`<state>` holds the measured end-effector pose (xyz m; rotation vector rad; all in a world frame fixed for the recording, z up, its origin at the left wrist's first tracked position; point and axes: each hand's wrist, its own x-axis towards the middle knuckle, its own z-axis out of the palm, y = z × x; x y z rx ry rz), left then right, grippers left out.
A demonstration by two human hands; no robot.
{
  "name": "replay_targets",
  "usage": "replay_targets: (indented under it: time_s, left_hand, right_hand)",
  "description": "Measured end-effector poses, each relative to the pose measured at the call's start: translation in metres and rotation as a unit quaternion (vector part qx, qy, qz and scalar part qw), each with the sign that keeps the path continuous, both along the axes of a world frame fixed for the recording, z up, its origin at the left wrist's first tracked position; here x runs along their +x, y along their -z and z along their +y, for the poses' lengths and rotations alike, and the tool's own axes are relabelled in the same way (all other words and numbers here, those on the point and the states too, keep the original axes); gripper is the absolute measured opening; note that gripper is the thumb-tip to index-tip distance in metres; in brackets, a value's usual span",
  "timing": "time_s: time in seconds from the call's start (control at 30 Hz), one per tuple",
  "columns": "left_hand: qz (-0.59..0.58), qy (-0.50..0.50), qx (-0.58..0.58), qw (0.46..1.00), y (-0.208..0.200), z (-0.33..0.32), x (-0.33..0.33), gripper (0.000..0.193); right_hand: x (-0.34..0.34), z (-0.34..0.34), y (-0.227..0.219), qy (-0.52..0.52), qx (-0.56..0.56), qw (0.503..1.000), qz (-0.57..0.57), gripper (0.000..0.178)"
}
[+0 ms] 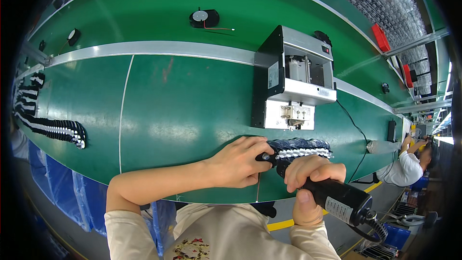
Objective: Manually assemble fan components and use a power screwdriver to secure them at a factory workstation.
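My right hand [310, 178] is wrapped round a black electric screwdriver [339, 203], its cord trailing off at the lower right. The tool slants up and left, and its front end meets a small black part [265, 157] near the table's front edge. Fingers curled, my left hand [238, 161] grips that part from the left; the fingertips partly hide it. Just beyond both hands lies a close-packed row of black-and-white parts [303, 149].
A metal-and-black bench machine [293, 77] stands beyond the hands on the green table [178, 110]. Another row of black-and-white parts [57, 127] lies at far left. Black discs with wires [204, 18] sit on the green belt behind. A co-worker [406, 163] is at the right.
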<state>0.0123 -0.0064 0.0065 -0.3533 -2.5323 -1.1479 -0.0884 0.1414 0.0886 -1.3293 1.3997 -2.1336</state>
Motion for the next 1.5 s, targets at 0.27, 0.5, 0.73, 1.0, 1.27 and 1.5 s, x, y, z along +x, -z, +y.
replay_targets:
  time_s: [0.27,0.5,0.73,1.0,1.27,1.5]
  left_hand:
    - [-0.035,-0.006,0.039,0.999,-0.006,0.003,0.0,0.03]
    - [-0.012,-0.006,0.035,0.999,-0.008,-0.005,-0.01,0.037]
    - [-0.117,-0.056,0.0,0.992,-0.044,-0.089,0.019,0.047]
    - [0.08,-0.457,-0.164,0.871,-0.032,-0.197,-0.009,0.051]
    - [0.005,-0.314,-0.045,0.948,-0.004,-0.192,-0.132,0.072]
    - [-0.013,-0.323,-0.098,0.941,-0.006,-0.198,-0.155,0.064]
  right_hand:
    - [-0.012,0.004,-0.001,-0.043,0.032,0.999,-0.001,0.038]
    - [-0.044,0.015,-0.028,-0.073,-0.153,0.978,-0.124,0.048]
    - [-0.072,0.034,-0.021,-0.058,-0.15,0.981,-0.109,0.05]
    - [-0.06,0.039,-0.019,-0.01,-0.111,0.983,-0.146,0.055]
    - [-0.06,0.034,-0.012,-0.036,-0.1,0.982,-0.156,0.049]
    - [-0.063,0.036,-0.009,-0.03,-0.107,0.981,-0.156,0.048]
